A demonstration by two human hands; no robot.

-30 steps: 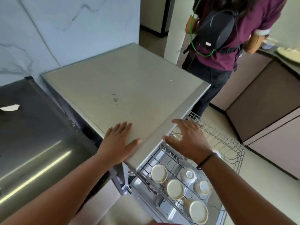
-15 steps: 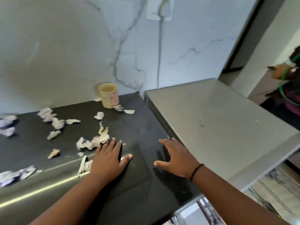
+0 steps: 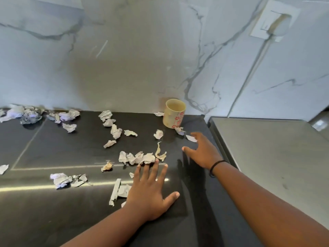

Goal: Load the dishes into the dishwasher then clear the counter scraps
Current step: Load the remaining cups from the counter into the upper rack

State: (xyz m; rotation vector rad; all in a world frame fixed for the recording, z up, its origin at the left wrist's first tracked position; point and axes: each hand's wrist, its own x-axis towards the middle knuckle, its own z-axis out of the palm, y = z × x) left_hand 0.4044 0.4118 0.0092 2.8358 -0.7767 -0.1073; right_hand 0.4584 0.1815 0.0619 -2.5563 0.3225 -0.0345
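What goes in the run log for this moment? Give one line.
phase: clearing scraps | left hand: flat on counter | right hand: open, near cup | paper scraps: scattered

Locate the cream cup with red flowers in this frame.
In the head view, the cream cup with red flowers stands upright at the back of the black counter, against the marble wall, beyond the right hand.

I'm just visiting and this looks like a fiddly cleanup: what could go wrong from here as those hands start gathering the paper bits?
1. The right hand reaches close to the flowered cup; a quick sweep might knock it over.
2. The paper scraps are small and scattered across the dark counter; the far ones by the wall could be missed.
3. The left hand lies flat among scraps; pushing them might send bits off the front edge.
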